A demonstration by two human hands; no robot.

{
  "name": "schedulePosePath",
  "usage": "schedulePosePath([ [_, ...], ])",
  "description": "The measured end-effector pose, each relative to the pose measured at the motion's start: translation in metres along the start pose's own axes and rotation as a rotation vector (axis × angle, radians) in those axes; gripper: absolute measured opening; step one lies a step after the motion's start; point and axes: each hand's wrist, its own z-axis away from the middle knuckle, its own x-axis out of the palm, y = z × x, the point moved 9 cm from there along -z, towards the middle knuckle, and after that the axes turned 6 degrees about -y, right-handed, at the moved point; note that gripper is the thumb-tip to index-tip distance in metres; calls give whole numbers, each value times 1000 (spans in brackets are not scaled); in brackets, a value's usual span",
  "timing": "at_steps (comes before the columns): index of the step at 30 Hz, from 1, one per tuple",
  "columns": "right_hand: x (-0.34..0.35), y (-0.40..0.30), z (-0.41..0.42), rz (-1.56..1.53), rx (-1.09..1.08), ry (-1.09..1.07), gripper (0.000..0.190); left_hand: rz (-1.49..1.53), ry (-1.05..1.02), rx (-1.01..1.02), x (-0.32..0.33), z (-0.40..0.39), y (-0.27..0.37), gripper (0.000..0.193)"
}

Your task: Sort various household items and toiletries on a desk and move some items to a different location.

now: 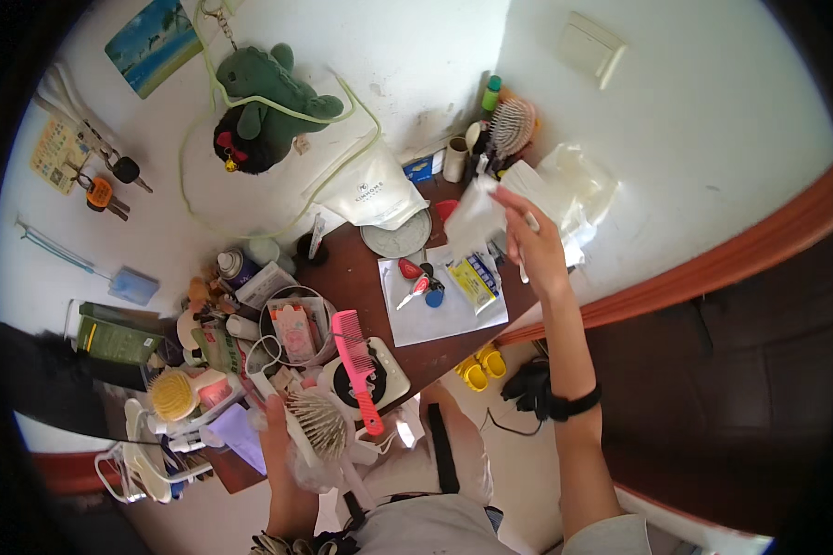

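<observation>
My left hand [275, 418] is at the desk's near edge, by a pale paddle hairbrush [321, 422] with its bristles up. A slim white piece [301, 438] and crumpled clear plastic [312, 477] are bunched there too, hiding most of my fingers. My right hand [536, 243] is raised over the far right of the desk, pinching a blurred white sheet or bag [475, 214]. A thin white stick [524, 269] crosses its fingers. Below it, on white paper [416, 326], lie a yellow-and-blue packet [477, 283] and small red clips [411, 269].
A pink comb [356, 361] lies across a white device [392, 371] with a black disc. Left of it stand a round container [298, 291] holding boxes and a yellow brush [173, 395]. A white pouch [378, 198] leans behind a round tin [396, 236]. Brushes [512, 128] stand in the corner.
</observation>
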Motion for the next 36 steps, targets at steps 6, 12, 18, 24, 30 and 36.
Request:
schedulePosePath([
  [6,14,9,82,277,31,16,24,23,-114,-48,-30,5,4,53],
  [12,-48,62,266,419,434,300,21,-50,-235,-280,-22,19,-28,50],
  [18,-100,85,522,211,588,892,37,-1,-628,-601,42,80,-103,48],
  [24,-57,76,800,-422,317,1526,34,-248,-873,-721,99,237,-200,40],
  [30,39,81,987,-1170,-337,1567,22,-468,-1259,-1044,63,496,-333,30],
  [36,57,21,1143,-1234,-1021,1427,26,-787,-1691,-1295,-55,784,-452,28],
])
